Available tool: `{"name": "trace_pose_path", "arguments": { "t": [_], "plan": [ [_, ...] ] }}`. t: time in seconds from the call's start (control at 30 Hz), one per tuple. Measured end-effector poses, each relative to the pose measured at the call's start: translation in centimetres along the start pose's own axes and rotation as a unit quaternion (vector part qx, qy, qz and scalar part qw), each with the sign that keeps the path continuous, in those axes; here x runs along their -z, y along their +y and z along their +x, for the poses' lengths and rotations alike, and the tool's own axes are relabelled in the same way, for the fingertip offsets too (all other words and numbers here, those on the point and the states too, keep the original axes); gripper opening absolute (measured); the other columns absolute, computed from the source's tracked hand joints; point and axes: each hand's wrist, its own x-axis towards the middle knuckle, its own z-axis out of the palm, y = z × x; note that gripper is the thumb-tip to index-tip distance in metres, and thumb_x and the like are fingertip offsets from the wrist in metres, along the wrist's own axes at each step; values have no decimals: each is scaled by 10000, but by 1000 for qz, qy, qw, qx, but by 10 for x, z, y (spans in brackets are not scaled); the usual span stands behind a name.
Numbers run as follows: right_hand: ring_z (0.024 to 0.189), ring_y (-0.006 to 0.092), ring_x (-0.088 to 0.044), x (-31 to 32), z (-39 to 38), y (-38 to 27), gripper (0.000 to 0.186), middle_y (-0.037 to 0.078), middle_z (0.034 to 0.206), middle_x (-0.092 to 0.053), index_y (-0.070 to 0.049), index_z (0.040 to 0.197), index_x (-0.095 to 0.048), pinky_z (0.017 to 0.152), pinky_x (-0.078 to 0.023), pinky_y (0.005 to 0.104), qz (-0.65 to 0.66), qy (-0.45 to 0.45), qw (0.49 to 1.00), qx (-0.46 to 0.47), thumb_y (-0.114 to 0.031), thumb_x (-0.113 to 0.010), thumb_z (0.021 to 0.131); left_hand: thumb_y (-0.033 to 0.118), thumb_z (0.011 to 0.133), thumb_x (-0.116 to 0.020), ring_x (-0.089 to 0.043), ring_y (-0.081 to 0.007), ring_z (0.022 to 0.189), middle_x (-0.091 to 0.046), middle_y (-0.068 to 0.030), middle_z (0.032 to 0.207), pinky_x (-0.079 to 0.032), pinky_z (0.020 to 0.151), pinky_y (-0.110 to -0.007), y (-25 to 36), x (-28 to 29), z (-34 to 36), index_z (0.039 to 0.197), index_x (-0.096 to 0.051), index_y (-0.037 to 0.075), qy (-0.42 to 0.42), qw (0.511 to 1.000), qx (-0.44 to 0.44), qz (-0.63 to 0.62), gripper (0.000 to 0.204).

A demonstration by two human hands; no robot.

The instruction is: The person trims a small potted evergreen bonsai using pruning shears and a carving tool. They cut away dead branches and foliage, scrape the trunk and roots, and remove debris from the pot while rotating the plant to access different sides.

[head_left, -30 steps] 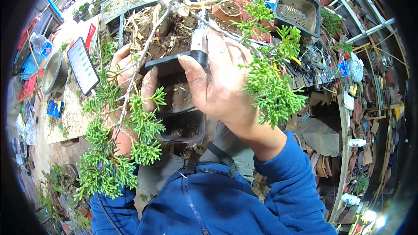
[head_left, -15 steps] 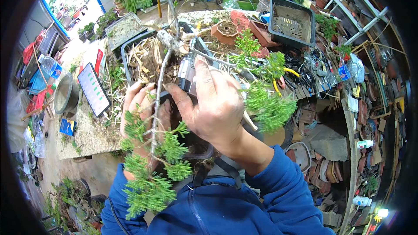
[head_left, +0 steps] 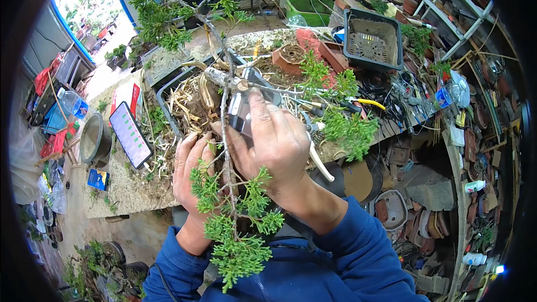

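A juniper bonsai [head_left: 226, 151] with a bare trunk and green foliage stands in a dark plastic tray [head_left: 162, 103] of soil and pale root shreds. Beside its cut stub, my right hand [head_left: 274, 142] is closed around a silver-grey, boxy device [head_left: 239, 106], mostly hidden under the palm. The index finger stretches up to the stub. My left hand [head_left: 193, 170] grips the tray's near edge, its fingers close together and fingertips beside the soil. A thin branch hangs in front of both hands and partly covers the left thumb.
Left on the worktop [head_left: 134, 190] are a phone [head_left: 130, 134], a round pot [head_left: 95, 137] and a blue packet [head_left: 98, 179]. Pliers with yellow handles [head_left: 366, 102], cables and an empty-looking black basket [head_left: 373, 39] lie right. A pale handle [head_left: 320, 159] sticks out beside my right wrist.
The juniper's near foliage has swung right and its upper foliage shows further left. My left fingers are straighter and closer together. My right hand stays on the device. The whole view has shifted slightly.
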Motion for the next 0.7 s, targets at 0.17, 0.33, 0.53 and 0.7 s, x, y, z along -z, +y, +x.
{"name": "trace_pose_path", "arguments": {
  "t": [0.17,0.33,0.53,0.7],
  "plan": [
    [711,347,-669,4,0,0,638,203,875,-693,132,1230,-660,665,-551,434,16,-14,1000,-9,-348,-842,852,237,939,-673,-672,-447,1140,-725,-186,1178,-566,944,-504,-4,-1,0,1165,-712,-41,-26,1000,3,10,361],
    [804,310,-722,32,-10,34,506,215,948,-724,61,1196,-696,685,-591,387,37,-109,993,-39,-368,-754,934,110,880,-741,-697,-450,1083,-740,-201,1102,-583,931,-517,-15,1,6,1081,-706,-52,-1,998,-14,-59,261],
    [567,106,-592,78,80,142,458,22,671,-642,10,969,-776,520,-445,281,164,-161,921,-313,-383,-570,1082,28,851,-792,-720,-443,1030,-753,-183,1030,-590,936,-510,-21,-1,10,1042,-688,-33,48,993,7,-108,226],
    [530,160,-578,95,176,124,372,71,676,-635,28,1057,-721,515,-452,312,130,-271,947,112,-294,-536,1028,10,847,-802,-710,-419,1087,-747,-167,1067,-574,974,-522,-22,0,10,1066,-682,-4,54,991,32,-117,250]
  ]
}}
